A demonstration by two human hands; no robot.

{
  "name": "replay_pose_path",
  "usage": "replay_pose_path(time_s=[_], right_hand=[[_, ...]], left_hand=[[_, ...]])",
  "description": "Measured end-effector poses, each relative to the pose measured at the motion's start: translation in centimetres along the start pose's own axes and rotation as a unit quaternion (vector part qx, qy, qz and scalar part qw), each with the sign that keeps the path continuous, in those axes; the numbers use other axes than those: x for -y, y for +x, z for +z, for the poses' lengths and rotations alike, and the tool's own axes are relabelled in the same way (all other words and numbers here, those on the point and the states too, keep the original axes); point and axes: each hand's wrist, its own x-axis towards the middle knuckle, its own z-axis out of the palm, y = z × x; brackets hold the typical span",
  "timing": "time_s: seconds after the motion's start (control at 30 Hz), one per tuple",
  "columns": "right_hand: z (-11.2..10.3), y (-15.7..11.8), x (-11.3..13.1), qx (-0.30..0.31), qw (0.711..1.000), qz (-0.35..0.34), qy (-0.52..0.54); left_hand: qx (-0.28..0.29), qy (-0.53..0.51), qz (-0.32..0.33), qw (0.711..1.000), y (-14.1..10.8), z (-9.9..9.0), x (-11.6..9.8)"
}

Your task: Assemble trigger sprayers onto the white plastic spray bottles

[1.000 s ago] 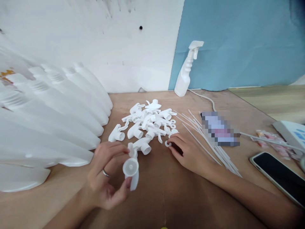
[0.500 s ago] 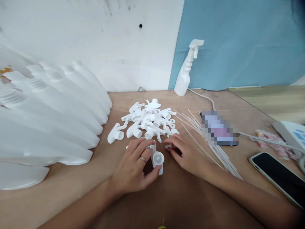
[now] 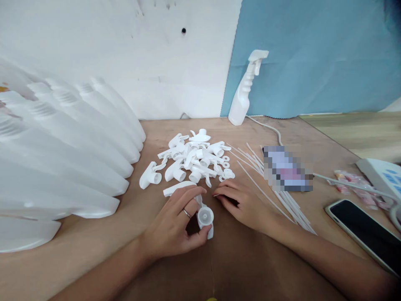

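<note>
At the very near edge of the bench (image 3: 184, 276), a yellow sliver (image 3: 212, 299) was cut off by the view. On the near right, a dark-screened phone (image 3: 368, 234) was laid flat.

At near centre, a white spray head (image 3: 205, 216) was held by the left hand (image 3: 175, 223); it was gripped between the thumb below and the fingers above, with its round collar turned toward the viewer. A silver band (image 3: 187, 213) was worn on one finger. Just to the right, the fingers of the right hand (image 3: 246, 205) were brought close together near the surface, and a thin white piece (image 3: 216, 195), seen nearly edge-on, was pinched at their tips; its full shape could not be told.

A second spray head (image 3: 180, 188) was partly hidden behind the left hand. On the left, white bottles (image 3: 81, 150) with threaded necks were grouped close together.

Slightly farther right, thin white tubes (image 3: 294, 210) were spread beside a device with a pixelated screen (image 3: 286, 169). Wrapped packets (image 3: 360, 187) were scattered farther right, beside a white appliance (image 3: 384, 175) with blue markings.

Beyond the hands, more spray heads were heaped in a pile (image 3: 192, 156), with small white rings (image 3: 228, 172) lying at its right side. At the far edge, a complete spray bottle (image 3: 240, 104) was stood before a blue cloth (image 3: 313, 62), beside a white wall (image 3: 109, 50).
</note>
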Motion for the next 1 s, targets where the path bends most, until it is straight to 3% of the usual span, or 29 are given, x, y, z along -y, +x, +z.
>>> replay_pose_path(time_s=[0.3,0.47,0.6,0.7,0.8,0.9,1.0], right_hand=[[-0.1,0.0,0.0,-0.028,1.000,-0.001,0.009],[-0.4,-0.1,0.4,-0.112,0.994,-0.010,0.007],[-1.0,-0.4,1.0,-0.155,0.986,-0.063,0.003],[-1.2,-0.3,1.1,-0.115,0.984,-0.135,-0.006],[-1.0,0.0,1.0,-0.024,0.981,-0.191,0.010],[-0.6,0.1,0.7,0.029,0.985,-0.168,0.015],[-0.3,-0.2,0.4,0.027,0.991,-0.131,0.003]], left_hand=[[0.036,0.021,-0.001,0.999,0.5,-0.8,0.1],[0.020,0.031,-0.009,0.999,0.2,-0.4,0.5],[0.019,0.027,-0.006,0.999,0.1,0.0,0.8],[0.021,0.029,-0.006,0.999,0.2,0.0,0.8],[0.023,0.031,-0.006,0.999,0.1,0.1,0.8],[0.011,0.034,-0.003,0.999,0.0,0.1,0.9],[0.004,0.043,0.002,0.999,0.0,0.2,1.0]])
